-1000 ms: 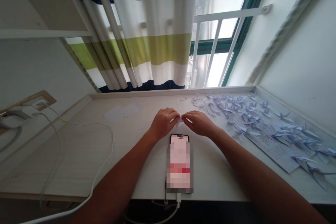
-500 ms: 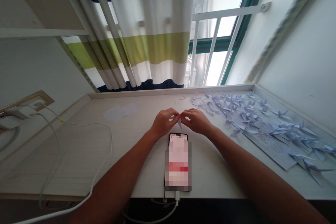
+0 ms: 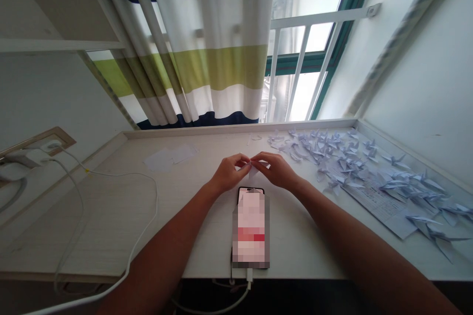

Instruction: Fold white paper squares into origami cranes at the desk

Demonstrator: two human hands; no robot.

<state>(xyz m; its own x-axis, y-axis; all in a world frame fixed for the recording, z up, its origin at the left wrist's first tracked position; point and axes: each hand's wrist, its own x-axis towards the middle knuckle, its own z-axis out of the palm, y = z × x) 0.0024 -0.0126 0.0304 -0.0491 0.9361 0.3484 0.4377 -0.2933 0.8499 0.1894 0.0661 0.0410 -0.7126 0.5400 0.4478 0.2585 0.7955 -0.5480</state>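
Observation:
A small piece of folded white paper [image 3: 254,173] hangs between my two hands, just above the desk. My left hand [image 3: 232,171] pinches it from the left with thumb and fingertips. On the other side my right hand [image 3: 274,169] is closed on it too, and the fingertips of both hands meet at its top. The fingers hide much of the paper, so its exact folds cannot be made out. Directly below my hands lies a phone [image 3: 251,226] with a lit screen, partly blurred, and a white cable plugged into its lower end.
Many folded paper cranes [image 3: 328,152] spread over the right side of the desk [image 3: 199,236], some on a printed sheet [image 3: 380,209]. Flat paper sheets [image 3: 172,155] lie at the back left. A white cable [image 3: 157,192] runs from the wall socket [image 3: 55,145]. A striped curtain [image 3: 221,69] hangs behind.
The paper has turned, showing a broader face beneath my right fingers instead of a narrow point. My fingertips have shifted slightly left; both hands stay in nearly the same place.

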